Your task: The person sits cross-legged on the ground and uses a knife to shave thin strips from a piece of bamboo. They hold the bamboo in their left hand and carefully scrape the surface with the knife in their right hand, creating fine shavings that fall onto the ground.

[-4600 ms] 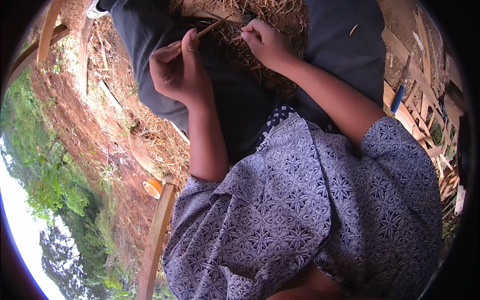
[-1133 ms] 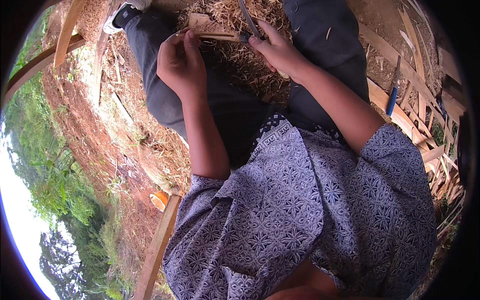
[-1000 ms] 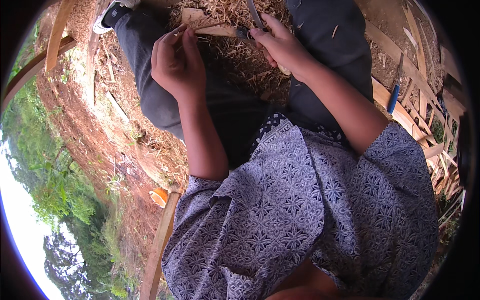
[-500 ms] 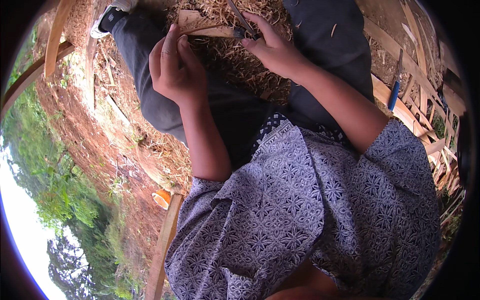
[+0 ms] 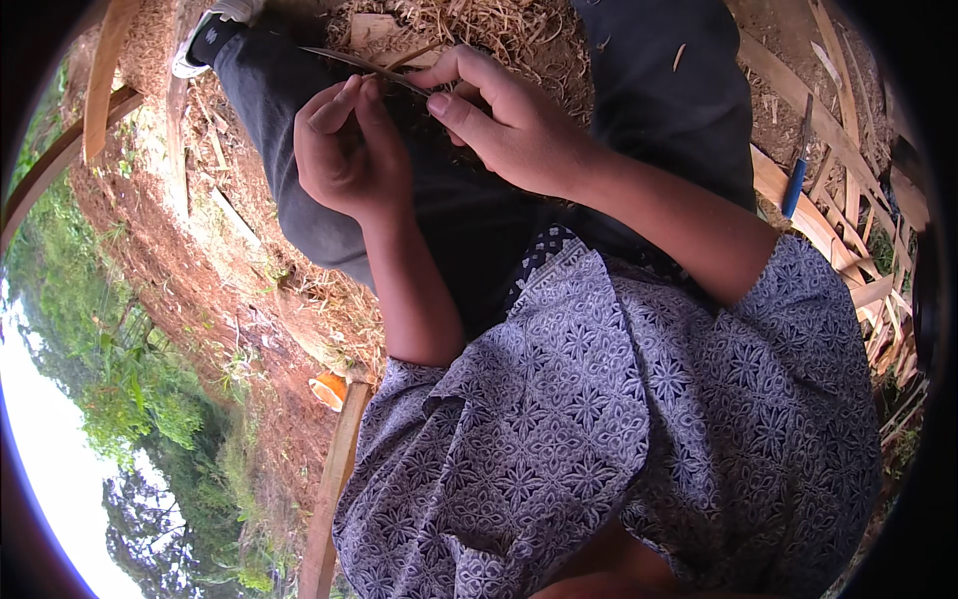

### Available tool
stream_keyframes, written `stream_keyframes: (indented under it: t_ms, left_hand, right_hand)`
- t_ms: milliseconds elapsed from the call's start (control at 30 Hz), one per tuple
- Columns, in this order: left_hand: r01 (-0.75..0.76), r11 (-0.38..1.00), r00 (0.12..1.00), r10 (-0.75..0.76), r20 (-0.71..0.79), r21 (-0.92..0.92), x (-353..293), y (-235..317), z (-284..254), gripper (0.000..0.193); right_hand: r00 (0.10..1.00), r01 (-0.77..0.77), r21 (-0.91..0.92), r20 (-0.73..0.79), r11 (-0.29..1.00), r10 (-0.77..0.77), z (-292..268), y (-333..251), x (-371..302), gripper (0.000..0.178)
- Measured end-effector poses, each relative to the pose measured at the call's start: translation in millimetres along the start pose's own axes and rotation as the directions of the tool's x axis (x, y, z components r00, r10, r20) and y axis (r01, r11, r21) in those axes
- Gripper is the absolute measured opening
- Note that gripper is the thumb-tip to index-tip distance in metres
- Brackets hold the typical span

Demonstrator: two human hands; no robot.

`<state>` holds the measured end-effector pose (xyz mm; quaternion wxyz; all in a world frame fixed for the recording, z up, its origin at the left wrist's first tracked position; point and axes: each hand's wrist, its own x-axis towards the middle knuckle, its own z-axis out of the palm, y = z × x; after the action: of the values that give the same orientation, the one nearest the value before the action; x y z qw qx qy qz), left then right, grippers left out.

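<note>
My right hand (image 5: 509,125) is closed around a knife, its handle hidden in the fingers. The slim grey blade (image 5: 344,60) points left, passing just beyond the fingertips of my left hand (image 5: 354,155). Thumb and fingers of that left hand are pinched together on a thin brown wooden stick (image 5: 414,55). The stick slants up and to the right, crossing close to the blade near my right index finger. Whether blade and stick touch, I cannot tell. Both hands are above my lap, between my dark-trousered legs (image 5: 669,110).
Wood shavings (image 5: 519,35) and a flat wood offcut (image 5: 371,30) lie between my legs. To the right, a blue-handled tool (image 5: 794,188) rests among wood strips (image 5: 833,245). An orange object (image 5: 327,389) lies near a wooden beam (image 5: 334,479) at left.
My right hand has moved left and slightly down, close to my left hand. The knife blade has swung from pointing up to pointing left. My left hand keeps its pinch on the stick.
</note>
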<state>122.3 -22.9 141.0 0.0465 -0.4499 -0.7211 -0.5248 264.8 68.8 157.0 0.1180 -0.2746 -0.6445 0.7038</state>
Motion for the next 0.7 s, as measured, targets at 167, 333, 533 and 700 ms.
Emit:
stream_keyframes:
  t_ms: [167,333,533,700]
  left_hand:
    - [0.009,0.998,1.000,-0.009,0.007,-0.067,2,8,5,0.009]
    - [-0.031,0.998,0.999,0.031,-0.014,-0.049,4,7,7,0.008]
    - [-0.039,0.998,0.999,0.038,-0.018,-0.043,0,1,6,0.008]
    - [-0.008,0.997,1.000,0.007,-0.013,-0.074,2,4,7,0.007]
  right_hand:
    - [0.995,-0.013,-0.166,-0.095,0.986,-0.002,-3,42,6,0.024]
    - [0.997,0.053,0.029,-0.054,0.998,-0.052,-1,9,1,0.024]
    - [1.000,-0.023,0.020,-0.006,1.000,0.023,-4,-1,-1,0.022]
    - [0.997,-0.066,-0.052,-0.053,0.996,0.063,-8,17,9,0.020]
